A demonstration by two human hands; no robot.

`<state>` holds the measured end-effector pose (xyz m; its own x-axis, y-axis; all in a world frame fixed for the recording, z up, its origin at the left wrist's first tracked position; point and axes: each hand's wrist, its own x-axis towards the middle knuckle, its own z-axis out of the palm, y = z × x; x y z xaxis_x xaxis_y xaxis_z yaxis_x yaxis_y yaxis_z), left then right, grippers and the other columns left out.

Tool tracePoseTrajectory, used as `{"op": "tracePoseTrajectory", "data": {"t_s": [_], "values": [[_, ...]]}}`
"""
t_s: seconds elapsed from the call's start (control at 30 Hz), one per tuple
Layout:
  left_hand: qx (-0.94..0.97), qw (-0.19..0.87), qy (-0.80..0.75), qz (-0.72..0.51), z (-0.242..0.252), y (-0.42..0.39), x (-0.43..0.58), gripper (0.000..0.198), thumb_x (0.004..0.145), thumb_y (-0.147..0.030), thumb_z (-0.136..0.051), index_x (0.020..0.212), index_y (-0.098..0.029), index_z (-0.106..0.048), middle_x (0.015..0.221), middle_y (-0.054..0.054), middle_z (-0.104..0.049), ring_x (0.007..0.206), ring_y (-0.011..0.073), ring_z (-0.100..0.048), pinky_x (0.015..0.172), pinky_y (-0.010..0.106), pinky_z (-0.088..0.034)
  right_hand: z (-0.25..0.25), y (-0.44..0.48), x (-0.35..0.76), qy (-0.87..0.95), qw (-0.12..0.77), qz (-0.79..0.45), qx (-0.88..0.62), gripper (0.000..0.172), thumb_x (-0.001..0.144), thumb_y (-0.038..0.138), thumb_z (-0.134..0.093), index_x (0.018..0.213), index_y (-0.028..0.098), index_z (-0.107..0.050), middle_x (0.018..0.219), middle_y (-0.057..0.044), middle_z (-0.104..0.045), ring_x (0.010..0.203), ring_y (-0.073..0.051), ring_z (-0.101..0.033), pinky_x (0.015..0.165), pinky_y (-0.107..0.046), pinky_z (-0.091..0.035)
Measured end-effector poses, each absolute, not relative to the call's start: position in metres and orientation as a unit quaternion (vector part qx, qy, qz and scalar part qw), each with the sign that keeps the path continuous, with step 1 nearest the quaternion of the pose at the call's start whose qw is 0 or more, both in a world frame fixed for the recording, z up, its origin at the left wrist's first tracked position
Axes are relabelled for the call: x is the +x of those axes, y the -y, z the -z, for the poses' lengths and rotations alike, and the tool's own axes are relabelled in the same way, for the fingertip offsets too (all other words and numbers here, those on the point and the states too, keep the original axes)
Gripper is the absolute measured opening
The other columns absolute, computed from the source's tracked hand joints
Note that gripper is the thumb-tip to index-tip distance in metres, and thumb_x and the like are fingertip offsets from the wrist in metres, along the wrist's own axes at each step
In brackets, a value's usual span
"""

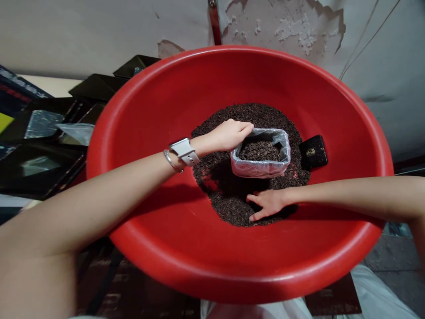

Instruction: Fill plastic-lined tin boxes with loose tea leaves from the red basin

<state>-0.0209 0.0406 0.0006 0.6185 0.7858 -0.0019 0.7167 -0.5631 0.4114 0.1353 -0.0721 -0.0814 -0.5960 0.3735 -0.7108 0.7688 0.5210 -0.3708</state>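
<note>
My left hand point(231, 134) grips the upper left rim of a small rectangular container lined with clear plastic point(260, 169). Dark loose leaves, like dry tea, partly fill it. The container is held above a spread of the same dark leaves point(229, 212) on the bottom of a large red basin point(159, 252). Just below it, my right hand point(270, 204) reaches into the leaves from the right with its fingers spread. Its fingertips touch the leaves, and I see nothing in its grasp.
A small black lid-like piece point(314, 152) rests against the basin's right inner side. Several dark boxes point(36, 170), some with plastic liners, crowd the left side. A wall with peeling paint point(288, 26) stands behind the basin.
</note>
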Motion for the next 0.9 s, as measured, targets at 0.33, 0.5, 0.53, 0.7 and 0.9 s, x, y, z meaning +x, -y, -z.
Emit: {"op": "tracePoseTrajectory", "data": {"t_s": [0.33, 0.5, 0.53, 0.7, 0.9], "values": [[0.879, 0.188, -0.430, -0.085, -0.001, -0.039, -0.021, 0.036, 0.094, -0.033, -0.027, 0.072, -0.018, -0.052, 0.067, 0.002, -0.057, 0.061, 0.0140, -0.047, 0.072, 0.029, -0.039, 0.077, 0.074, 0.133, -0.793, 0.310, 0.366, 0.377, 0.081, 0.084, 0.068, -0.041, 0.138, 0.006, -0.041, 0.115, -0.024, -0.063, 0.103, -0.033, -0.064, 0.082, -0.039, -0.050], [0.887, 0.168, -0.423, -0.075, 0.002, -0.043, -0.021, 0.037, 0.093, -0.033, -0.024, 0.074, -0.018, -0.053, 0.068, 0.002, -0.057, 0.062, 0.0153, -0.050, 0.070, 0.029, -0.039, 0.082, 0.086, 0.131, -0.774, 0.289, 0.364, 0.430, 0.082, 0.087, 0.063, -0.037, 0.138, -0.001, -0.036, 0.124, -0.029, -0.055, 0.113, -0.037, -0.058, 0.089, -0.042, -0.048], [0.888, 0.167, -0.422, -0.075, 0.002, -0.043, -0.021, 0.037, 0.094, -0.032, -0.024, 0.074, -0.018, -0.053, 0.067, 0.002, -0.057, 0.062, 0.0150, -0.050, 0.069, 0.028, -0.039, 0.083, 0.087, 0.132, -0.777, 0.285, 0.366, 0.425, 0.080, 0.087, 0.063, -0.037, 0.138, 0.001, -0.037, 0.125, -0.028, -0.055, 0.113, -0.037, -0.058, 0.089, -0.043, -0.047], [0.889, 0.168, -0.418, -0.081, 0.001, -0.042, -0.021, 0.037, 0.094, -0.032, -0.026, 0.073, -0.018, -0.053, 0.067, 0.002, -0.058, 0.061, 0.0137, -0.050, 0.070, 0.027, -0.039, 0.081, 0.079, 0.134, -0.774, 0.319, 0.397, 0.375, 0.085, 0.084, 0.067, -0.039, 0.138, 0.002, -0.041, 0.123, -0.027, -0.057, 0.113, -0.036, -0.058, 0.091, -0.043, -0.046], [0.892, 0.167, -0.413, -0.082, 0.003, -0.043, -0.021, 0.035, 0.094, -0.031, -0.027, 0.072, -0.018, -0.051, 0.068, 0.002, -0.058, 0.061, 0.0141, -0.049, 0.067, 0.027, -0.037, 0.078, 0.075, 0.135, -0.748, 0.331, 0.456, 0.350, 0.095, 0.081, 0.072, -0.041, 0.144, 0.001, -0.033, 0.142, -0.024, -0.041, 0.130, -0.035, -0.043, 0.106, -0.040, -0.036]]}}
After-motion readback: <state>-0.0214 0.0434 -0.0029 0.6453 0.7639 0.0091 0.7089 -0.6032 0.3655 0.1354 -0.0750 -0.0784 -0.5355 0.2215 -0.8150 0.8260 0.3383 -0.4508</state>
